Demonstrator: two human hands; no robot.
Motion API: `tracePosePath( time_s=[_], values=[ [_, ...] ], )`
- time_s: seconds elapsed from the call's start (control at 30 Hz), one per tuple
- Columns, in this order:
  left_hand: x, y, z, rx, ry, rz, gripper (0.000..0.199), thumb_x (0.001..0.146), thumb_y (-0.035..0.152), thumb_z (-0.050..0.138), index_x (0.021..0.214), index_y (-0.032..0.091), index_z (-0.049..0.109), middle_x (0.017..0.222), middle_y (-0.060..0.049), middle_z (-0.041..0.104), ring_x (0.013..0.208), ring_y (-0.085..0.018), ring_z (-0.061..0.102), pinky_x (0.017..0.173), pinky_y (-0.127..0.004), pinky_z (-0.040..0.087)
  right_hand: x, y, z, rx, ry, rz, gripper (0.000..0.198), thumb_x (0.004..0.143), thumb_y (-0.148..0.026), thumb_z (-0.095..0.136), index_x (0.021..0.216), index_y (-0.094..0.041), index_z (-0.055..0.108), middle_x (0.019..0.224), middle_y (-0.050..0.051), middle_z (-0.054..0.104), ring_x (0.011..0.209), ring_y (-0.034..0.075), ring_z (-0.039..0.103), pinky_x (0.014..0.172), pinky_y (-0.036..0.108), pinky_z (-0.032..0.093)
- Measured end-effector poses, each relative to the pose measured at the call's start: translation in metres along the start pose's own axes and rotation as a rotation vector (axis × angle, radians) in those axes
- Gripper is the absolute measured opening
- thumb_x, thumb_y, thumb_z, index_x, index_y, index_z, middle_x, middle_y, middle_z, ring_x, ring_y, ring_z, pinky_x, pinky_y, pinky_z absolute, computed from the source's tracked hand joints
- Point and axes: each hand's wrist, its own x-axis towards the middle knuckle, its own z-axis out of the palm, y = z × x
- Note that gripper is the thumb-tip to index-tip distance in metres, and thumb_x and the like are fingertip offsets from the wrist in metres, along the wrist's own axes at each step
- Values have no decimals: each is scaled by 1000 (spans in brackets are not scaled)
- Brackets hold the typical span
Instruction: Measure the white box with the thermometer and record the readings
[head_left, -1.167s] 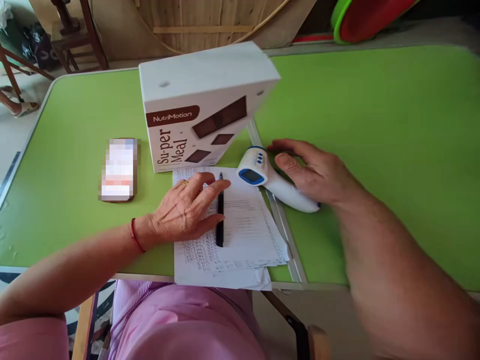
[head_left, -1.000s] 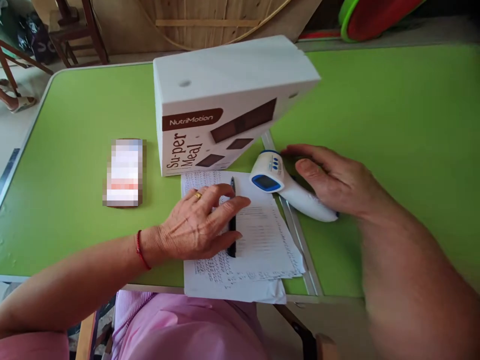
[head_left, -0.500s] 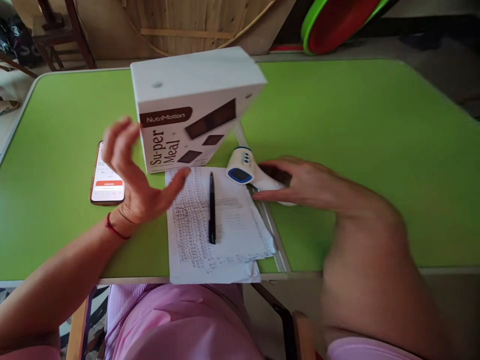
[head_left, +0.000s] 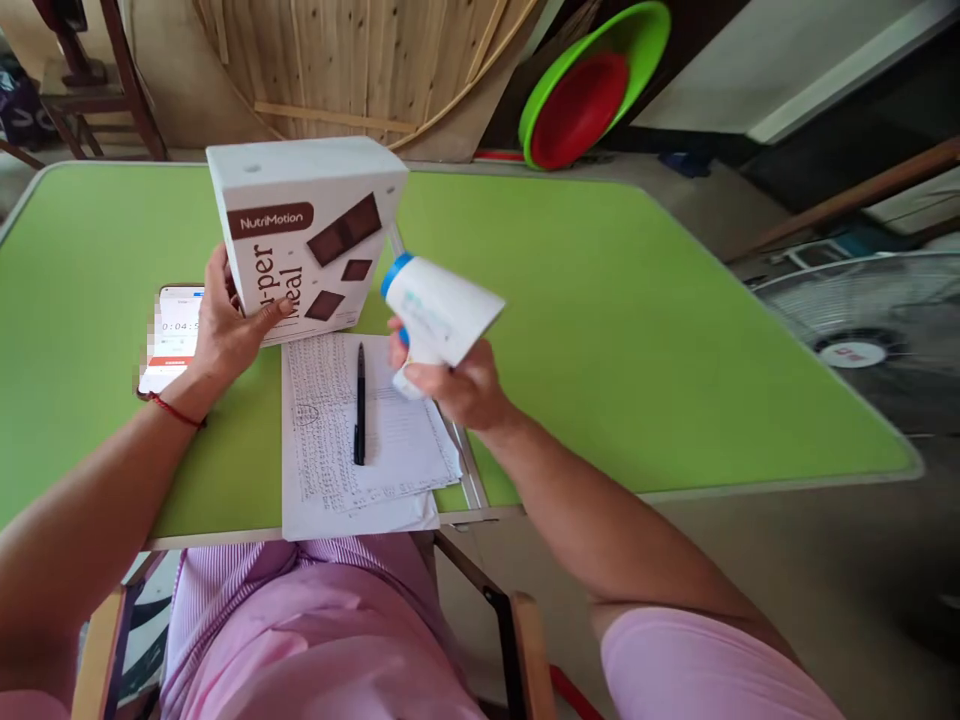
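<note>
My right hand (head_left: 454,382) grips the handle of a white and blue infrared thermometer (head_left: 435,305) and holds it above the green table (head_left: 637,330), its head pointing right. My left hand (head_left: 225,330) clasps the lower left corner of a white NutriMotion box (head_left: 300,235) that stands upright on the table. Printed paper sheets (head_left: 337,450) lie at the near edge with a black pen (head_left: 360,400) on top of them.
A phone (head_left: 172,335) with a lit screen lies left of the box, partly behind my left wrist. Green and red basins (head_left: 592,90) lean against the wall beyond the table. A fan (head_left: 862,330) stands at the right. Wooden chairs (head_left: 90,80) are far left.
My right hand closed on the thermometer and lifted it off the table. My left hand left the pen and papers, rose, and took hold of the box. The view swung right.
</note>
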Motion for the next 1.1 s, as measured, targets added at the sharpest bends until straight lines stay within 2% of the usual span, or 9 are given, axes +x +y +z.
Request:
tracePosePath(
  time_s=[0.1, 0.2, 0.33, 0.47, 0.57, 0.63, 0.77, 0.97, 1.1],
  values=[
    [-5, 20, 4, -123, 37, -14, 67, 73, 50, 79, 119, 13, 49, 123, -18, 62, 108, -28, 64, 88, -41, 56, -5, -11, 15, 62, -110, -14, 14, 78, -33, 59, 75, -19, 56, 67, 2, 56, 60, 15, 54, 55, 32, 47],
    [-13, 30, 9, -147, 28, -46, 55, 81, 52, 73, 115, 14, 53, 115, -15, 66, 101, -26, 66, 84, -41, 57, -8, -17, 19, 168, -146, 111, 22, 81, -38, 56, 70, -19, 51, 66, 1, 49, 59, 14, 47, 53, 31, 42],
    [-20, 29, 12, -86, -24, -86, 51, 83, 56, 71, 109, 14, 56, 111, -14, 67, 99, -26, 66, 82, -40, 57, -11, -20, 16, 225, -223, 261, 24, 81, -41, 54, 73, -18, 51, 75, 3, 50, 64, 13, 46, 58, 31, 42],
    [-20, 26, 9, -26, -62, -56, 51, 86, 56, 69, 113, 15, 54, 114, -13, 66, 102, -27, 65, 86, -43, 55, -10, -21, 17, 159, -271, 335, 29, 81, -45, 62, 81, -18, 51, 75, 2, 51, 65, 13, 45, 60, 31, 41],
    [-19, 27, 6, -35, -119, -88, 60, 79, 54, 77, 118, 18, 50, 118, -11, 64, 106, -28, 64, 88, -44, 55, -7, -21, 21, 238, -266, 353, 35, 79, -48, 69, 89, -18, 53, 79, 2, 52, 70, 13, 47, 65, 31, 43],
    [-18, 28, 4, -53, -174, -96, 64, 74, 50, 83, 117, 19, 48, 123, -11, 62, 111, -28, 62, 92, -44, 55, -5, -20, 22, 320, -267, 380, 38, 77, -49, 72, 89, -18, 54, 81, 2, 54, 72, 13, 49, 67, 31, 45],
    [-17, 27, 1, -20, -212, -90, 62, 75, 50, 82, 116, 18, 50, 127, -11, 61, 116, -30, 59, 97, -48, 52, -3, -19, 21, 391, -281, 412, 41, 75, -53, 76, 87, -18, 57, 81, 3, 57, 73, 14, 53, 67, 31, 46],
    [-15, 25, -1, -27, -244, -102, 69, 74, 53, 82, 122, 14, 50, 126, -8, 61, 114, -29, 61, 95, -46, 53, -2, -16, 20, 388, -272, 396, 44, 73, -56, 78, 83, -17, 58, 79, 2, 57, 71, 13, 51, 65, 30, 44],
    [-16, 20, -1, -17, -240, -85, 68, 76, 51, 81, 125, 15, 50, 127, -10, 62, 113, -28, 62, 93, -44, 54, -1, -15, 19, 401, -268, 374, 46, 73, -57, 78, 82, -17, 57, 79, 3, 57, 70, 12, 52, 64, 29, 44]
  ],
)
